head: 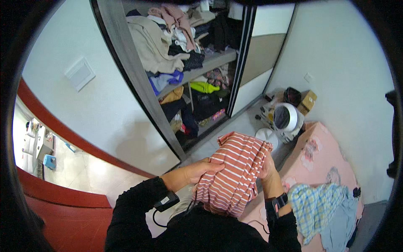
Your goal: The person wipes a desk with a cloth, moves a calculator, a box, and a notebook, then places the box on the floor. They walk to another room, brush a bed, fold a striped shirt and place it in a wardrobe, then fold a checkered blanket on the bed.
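Observation:
A folded garment in rust-red fabric with white stripes (pixel 234 167) is held up close before my body. My left hand (pixel 204 170) grips its left side, with the thumb lying on top of the cloth. At its right edge my right hand (pixel 267 165) holds the layers, the fingers partly hidden by the fabric. On the bed with a pink floral cover (pixel 318 163), to the right, lie a blue and yellow checked cloth (pixel 315 201) and a light grey-blue garment (pixel 341 223).
An open wardrobe (pixel 211 63) holds heaped clothes on its shelves, including a beige garment (pixel 154 44). A white round bin-like container (pixel 286 116) and a cardboard box (pixel 308 102) stand in the corner. A red door (pixel 69 220) is at lower left, beside a doorway.

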Demonstrator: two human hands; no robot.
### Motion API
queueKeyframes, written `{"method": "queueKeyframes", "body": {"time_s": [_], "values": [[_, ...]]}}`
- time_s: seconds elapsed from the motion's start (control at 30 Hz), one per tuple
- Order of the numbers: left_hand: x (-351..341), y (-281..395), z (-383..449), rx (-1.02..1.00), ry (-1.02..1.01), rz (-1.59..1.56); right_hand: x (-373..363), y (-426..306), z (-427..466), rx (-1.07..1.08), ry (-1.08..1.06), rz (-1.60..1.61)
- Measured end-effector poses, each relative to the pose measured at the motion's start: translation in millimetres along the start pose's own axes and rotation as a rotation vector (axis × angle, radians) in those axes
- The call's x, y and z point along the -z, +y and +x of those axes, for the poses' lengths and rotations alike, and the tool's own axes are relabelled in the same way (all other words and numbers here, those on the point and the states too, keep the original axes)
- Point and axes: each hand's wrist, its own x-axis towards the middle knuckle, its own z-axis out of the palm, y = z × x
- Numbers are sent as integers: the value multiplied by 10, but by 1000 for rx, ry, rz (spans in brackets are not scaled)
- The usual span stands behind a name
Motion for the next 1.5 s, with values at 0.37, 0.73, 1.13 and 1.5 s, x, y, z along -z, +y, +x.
{"method": "queueKeyframes", "body": {"time_s": [0.37, 0.73, 1.13, 1.5], "values": [[754, 2037, 1153, -576, -119, -208, -899, -595, 1401, -11, -31, -840], [1285, 3379, 1330, -726, 18, -51, -2149, -878, 3461, 237, 36, -302], [2100, 3529, 1061, -818, 300, -73, -4779, -1312, 5298, 12, -924, -16], [2357, 3732, 917, -991, 410, -163, -3874, -1400, 5633, 1172, -275, -947]]}}
